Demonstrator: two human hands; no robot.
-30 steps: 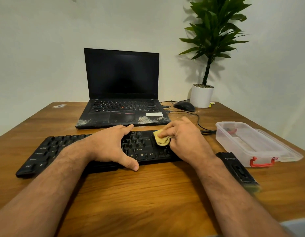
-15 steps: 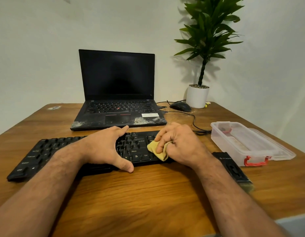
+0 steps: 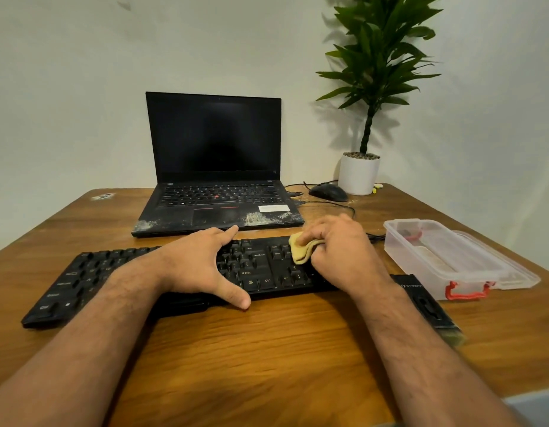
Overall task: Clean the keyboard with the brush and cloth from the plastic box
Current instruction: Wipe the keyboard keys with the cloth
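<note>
A black keyboard (image 3: 91,278) lies across the wooden desk in front of me. My left hand (image 3: 199,266) spans its middle, thumb at the near edge and fingers at the far edge, holding it in place. My right hand (image 3: 341,251) presses a folded yellow cloth (image 3: 299,251) onto the keys near the keyboard's right end. A black brush (image 3: 427,306) lies on the desk to the right of my right forearm, bristles toward me. The clear plastic box (image 3: 445,257) with red latches sits open at the right, its lid beside it.
A dusty open laptop (image 3: 214,167) stands just behind the keyboard. A black mouse (image 3: 328,192) and its cable lie behind my right hand. A potted plant (image 3: 359,174) occupies the back right corner. The desk's near edge (image 3: 452,417) shows at lower right.
My right hand has slid the cloth away from me, from the near keys toward the keyboard's far right rows. My left hand has stayed on the keyboard.
</note>
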